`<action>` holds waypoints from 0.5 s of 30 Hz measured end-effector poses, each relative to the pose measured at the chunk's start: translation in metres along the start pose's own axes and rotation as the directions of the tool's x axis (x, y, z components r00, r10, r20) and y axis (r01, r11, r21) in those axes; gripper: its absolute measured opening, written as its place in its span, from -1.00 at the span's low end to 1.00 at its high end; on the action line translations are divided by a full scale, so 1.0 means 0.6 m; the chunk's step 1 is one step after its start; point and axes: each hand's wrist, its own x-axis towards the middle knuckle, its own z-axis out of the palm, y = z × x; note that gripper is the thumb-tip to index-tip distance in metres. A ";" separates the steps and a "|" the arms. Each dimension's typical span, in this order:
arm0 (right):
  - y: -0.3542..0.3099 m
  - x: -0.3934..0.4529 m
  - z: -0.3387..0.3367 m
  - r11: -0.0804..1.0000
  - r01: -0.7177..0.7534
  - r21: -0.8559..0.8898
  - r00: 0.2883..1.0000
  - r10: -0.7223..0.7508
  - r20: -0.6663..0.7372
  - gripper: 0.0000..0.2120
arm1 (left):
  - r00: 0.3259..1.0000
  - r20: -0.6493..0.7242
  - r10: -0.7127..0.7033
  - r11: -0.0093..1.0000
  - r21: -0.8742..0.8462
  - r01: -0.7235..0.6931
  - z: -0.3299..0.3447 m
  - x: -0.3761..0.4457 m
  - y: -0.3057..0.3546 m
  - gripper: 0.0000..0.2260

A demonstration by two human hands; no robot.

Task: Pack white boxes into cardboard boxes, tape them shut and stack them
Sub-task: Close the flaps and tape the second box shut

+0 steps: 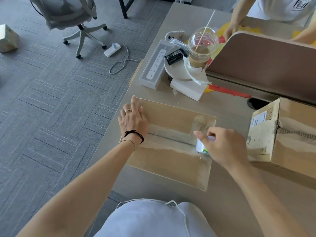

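Observation:
A cardboard box (171,161) lies in front of me on the table, its flaps closed and a strip of clear tape along the middle seam. My left hand (132,120) presses flat on the box's left end with straight fingers. My right hand (222,145) grips a roll of tape (201,147) at the right end of the seam. A second, taped cardboard box (287,134) stands to the right. Two white boxes lie beyond: a power-strip box (153,67) and a plain white box (188,88).
A plastic cup (201,47) with a straw stands on a round white stand (177,71) beside a black packet (174,56). A brown desk divider (263,64) runs along the right; another person's hands (230,30) are behind it. An office chair (77,17) stands on the carpet to the left.

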 end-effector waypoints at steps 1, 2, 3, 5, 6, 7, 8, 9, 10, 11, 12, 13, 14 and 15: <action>0.000 0.002 -0.002 0.999 0.004 0.054 1.000 -0.004 -0.006 -0.38 | 0.997 -0.030 0.072 0.997 0.034 -0.071 -0.002 -0.001 0.002 -0.55; 0.004 0.003 -0.005 0.991 0.011 0.136 1.000 -0.011 0.001 -0.42 | 0.985 -0.044 0.168 0.983 0.078 -0.164 -0.002 -0.002 0.004 -0.55; 0.013 0.003 -0.010 0.974 0.014 0.226 1.000 -0.018 0.020 -0.47 | 0.965 -0.035 0.258 0.960 0.120 -0.252 -0.001 -0.003 0.007 -0.58; 0.043 0.001 -0.019 0.921 -0.006 0.388 0.996 -0.031 0.088 -0.52 | 0.952 0.008 0.306 0.941 0.148 -0.304 0.005 -0.005 0.015 -0.66; 0.055 -0.002 -0.023 0.894 -0.027 0.446 0.989 -0.041 0.142 -0.54 | 0.964 0.025 0.264 0.956 0.124 -0.265 0.009 -0.008 0.023 -0.66; 0.063 -0.005 -0.025 0.874 -0.043 0.484 0.981 -0.055 0.187 -0.55 | 0.978 0.035 0.207 0.974 0.088 -0.210 0.013 -0.013 0.030 -0.65; 0.067 -0.007 -0.025 0.860 -0.054 0.507 0.975 -0.064 0.213 -0.55 | 0.986 0.032 0.166 0.984 0.065 -0.167 0.018 -0.020 0.036 -0.62; 0.068 -0.009 -0.025 0.850 -0.058 0.524 0.974 -0.068 0.217 -0.55 | 0.988 0.021 0.150 0.987 0.058 -0.151 0.021 -0.026 0.039 -0.61; 0.066 -0.009 -0.024 0.847 -0.054 0.530 0.976 -0.067 0.206 -0.55 | 0.988 0.013 0.153 0.986 0.057 -0.154 0.024 -0.029 0.040 -0.61; 0.064 -0.007 -0.025 0.854 -0.044 0.518 0.980 -0.063 0.188 -0.54 | 0.987 0.006 0.161 0.986 0.049 -0.161 0.026 -0.029 0.040 -0.62; 0.061 -0.007 -0.026 0.869 -0.031 0.493 0.984 -0.060 0.166 -0.53 | 0.986 -0.002 0.164 0.986 0.040 -0.164 0.026 -0.028 0.038 -0.62; 0.061 -0.007 -0.028 0.890 -0.018 0.456 0.989 -0.051 0.139 -0.52 | 0.986 -0.014 0.167 0.986 0.031 -0.166 0.025 -0.026 0.036 -0.63; 0.065 -0.008 -0.031 0.921 -0.001 0.388 0.994 -0.041 0.098 -0.50 | 0.986 -0.023 0.168 0.986 0.023 -0.167 0.023 -0.025 0.035 -0.64; 0.070 -0.010 -0.034 0.956 0.010 0.293 0.998 -0.027 0.054 -0.49 | 0.985 -0.026 0.168 0.986 0.015 -0.168 0.022 -0.024 0.035 -0.65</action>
